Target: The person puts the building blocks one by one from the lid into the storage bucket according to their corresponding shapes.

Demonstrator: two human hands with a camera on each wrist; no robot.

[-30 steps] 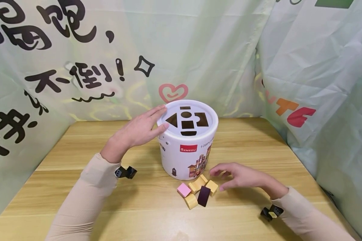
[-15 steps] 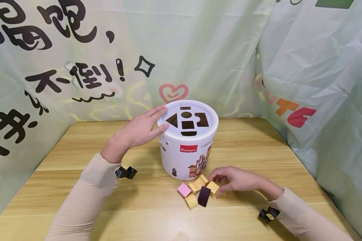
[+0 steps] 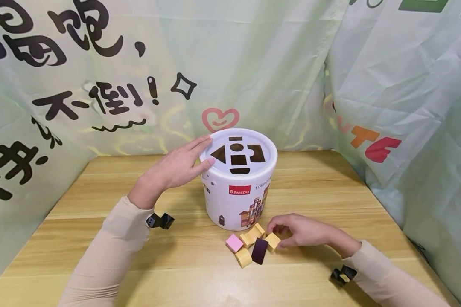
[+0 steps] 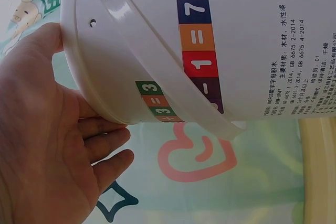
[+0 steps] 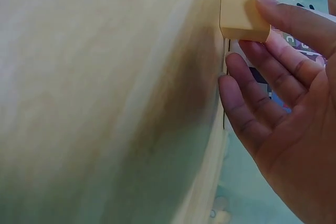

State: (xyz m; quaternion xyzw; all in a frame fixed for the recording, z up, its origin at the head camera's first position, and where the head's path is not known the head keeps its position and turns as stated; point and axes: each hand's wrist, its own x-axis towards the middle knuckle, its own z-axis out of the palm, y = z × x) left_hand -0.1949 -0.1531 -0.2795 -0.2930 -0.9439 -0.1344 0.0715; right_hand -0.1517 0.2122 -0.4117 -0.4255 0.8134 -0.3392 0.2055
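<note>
A white bucket (image 3: 219, 202) stands on the table, its lid cut with several shaped holes. My left hand (image 3: 173, 165) rests on its left rim, thumb on the lid's edge; in the left wrist view its fingers (image 4: 107, 142) lie fairly straight along the rim. My right hand (image 3: 305, 230) pinches a small yellow block (image 3: 272, 241) at the right of a small group, thumb on its near face in the right wrist view. Beside it lie a dark purple block (image 3: 259, 251), a notched yellow block (image 3: 252, 235), a pink block (image 3: 234, 243) and a curved-top yellow block (image 3: 243, 257).
The wooden table (image 3: 111, 187) is bounded by hanging printed cloth (image 3: 261, 64) behind and at the sides. A white handle (image 4: 152, 45) hangs along the bucket's side. The blocks lie close to the bucket's front base.
My right hand has moved slightly left and down onto the yellow block, which has turned and shifted a little. My left hand has stayed on the bucket's rim.
</note>
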